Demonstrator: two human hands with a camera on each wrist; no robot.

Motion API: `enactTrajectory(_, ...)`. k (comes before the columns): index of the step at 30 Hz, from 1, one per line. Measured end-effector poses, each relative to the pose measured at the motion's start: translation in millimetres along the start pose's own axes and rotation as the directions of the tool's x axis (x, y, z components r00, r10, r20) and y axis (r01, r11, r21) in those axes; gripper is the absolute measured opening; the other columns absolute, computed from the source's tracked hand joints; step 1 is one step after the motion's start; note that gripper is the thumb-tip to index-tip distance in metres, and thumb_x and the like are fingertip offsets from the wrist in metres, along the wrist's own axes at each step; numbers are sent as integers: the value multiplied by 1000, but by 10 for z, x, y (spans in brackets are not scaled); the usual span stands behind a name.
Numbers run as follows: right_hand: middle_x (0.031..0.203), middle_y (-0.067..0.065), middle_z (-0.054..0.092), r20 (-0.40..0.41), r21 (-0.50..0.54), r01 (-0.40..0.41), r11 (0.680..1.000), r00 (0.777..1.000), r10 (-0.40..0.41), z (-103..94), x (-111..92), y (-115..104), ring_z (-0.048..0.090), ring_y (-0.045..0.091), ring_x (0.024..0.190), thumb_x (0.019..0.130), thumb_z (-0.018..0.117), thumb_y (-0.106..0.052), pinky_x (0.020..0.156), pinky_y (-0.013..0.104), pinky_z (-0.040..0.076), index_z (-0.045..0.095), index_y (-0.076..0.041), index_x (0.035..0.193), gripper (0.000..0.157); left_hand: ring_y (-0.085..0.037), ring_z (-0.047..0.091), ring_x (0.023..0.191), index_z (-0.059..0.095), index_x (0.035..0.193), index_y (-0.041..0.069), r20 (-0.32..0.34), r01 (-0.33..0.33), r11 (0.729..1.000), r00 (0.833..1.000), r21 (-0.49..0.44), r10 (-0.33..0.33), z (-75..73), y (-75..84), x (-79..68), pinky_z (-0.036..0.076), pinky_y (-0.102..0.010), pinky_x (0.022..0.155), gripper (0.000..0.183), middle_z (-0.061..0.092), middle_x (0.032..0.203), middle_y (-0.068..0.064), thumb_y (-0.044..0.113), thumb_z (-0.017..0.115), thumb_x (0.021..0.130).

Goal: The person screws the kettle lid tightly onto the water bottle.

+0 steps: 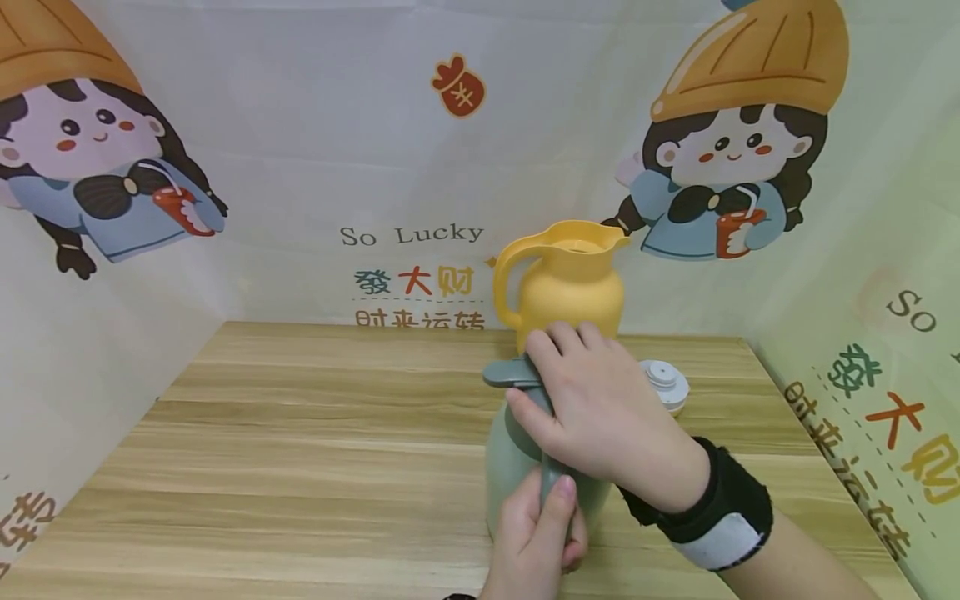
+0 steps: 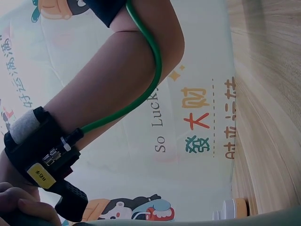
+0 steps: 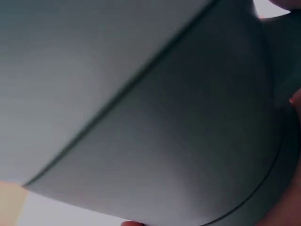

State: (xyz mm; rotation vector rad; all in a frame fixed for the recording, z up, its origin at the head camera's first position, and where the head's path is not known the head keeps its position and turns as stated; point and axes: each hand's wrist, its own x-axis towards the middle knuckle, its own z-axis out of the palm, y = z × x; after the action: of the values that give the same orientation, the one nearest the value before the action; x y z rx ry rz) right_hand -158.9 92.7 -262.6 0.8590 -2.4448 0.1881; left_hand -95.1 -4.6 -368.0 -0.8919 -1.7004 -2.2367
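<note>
In the head view a sage-green vacuum jug [image 1: 504, 467] stands near the front of the table, its handle turned toward me. My left hand [image 1: 528, 533] grips that handle [image 1: 553, 475], thumb along it. Over the top lies my right hand [image 1: 592, 400], fingers bent across the lid and thumb on the near side. A grey-green tab [image 1: 508, 373] of the lid sticks out to the left; the right palm hides the rest. The jug's body [image 3: 141, 150] fills most of the right wrist view. Part of the right hand [image 2: 28, 212] shows in the left wrist view's corner.
Behind the green jug stands a yellow jug [image 1: 572, 292], its handle to the left and spout to the right. A white round stopper [image 1: 663, 387] lies to the right of the right hand. Printed cloth [image 1: 300, 167] hangs around the wooden table [image 1: 300, 450].
</note>
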Motion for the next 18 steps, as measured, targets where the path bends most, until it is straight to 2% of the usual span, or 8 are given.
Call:
enactTrajectory(3, 89, 1, 46, 20, 41, -23, 999, 1000, 22, 2, 0, 17, 43, 22, 80, 86, 50, -45, 66, 33, 40, 48, -12, 94, 34, -11, 31, 37, 38, 76, -5, -8, 12, 1000, 1000, 14, -11, -1, 13, 3, 26, -14, 36, 24, 35, 42, -13, -4, 30, 98)
enactTrajectory(7, 101, -1, 51, 74, 159, -31, 987, 997, 19, -8, -10, 104, 46, 19, 93, 84, 54, -53, 78, 36, 40, 52, -14, 107, 45, -7, 32, 39, 39, 75, -5, -15, 41, 999, 999, 13, -40, 2, 36, 5, 26, -13, 38, 25, 35, 43, -14, -2, 31, 99)
enactTrajectory(11, 122, -3, 49, 128, 288, 41, 957, 988, -81, -19, -24, 269, 42, 15, 112, 82, 58, -57, 93, 40, 35, 47, -17, 125, 60, -6, 32, 40, 39, 76, -4, -8, 46, 999, 999, 9, -46, 4, 46, 7, 26, -14, 37, 25, 35, 43, -14, -1, 31, 99)
enactTrajectory(14, 134, -4, 42, 119, 389, 142, 910, 972, -202, -8, -12, 400, 34, 15, 123, 80, 63, -52, 99, 44, 29, 42, -18, 133, 66, -6, 31, 40, 39, 76, -4, 0, 41, 999, 999, 10, -41, 0, 52, 8, 25, -15, 36, 25, 35, 43, -13, 0, 31, 99)
enactTrajectory(18, 139, -3, 37, 56, 503, 262, 824, 941, -333, 18, 39, 503, 30, 16, 127, 78, 70, -39, 102, 42, 27, 40, -18, 136, 69, -7, 31, 38, 38, 75, -3, 8, 14, 1000, 1000, 1, -14, -8, 50, 9, 25, -16, 34, 26, 34, 43, -11, 0, 30, 99)
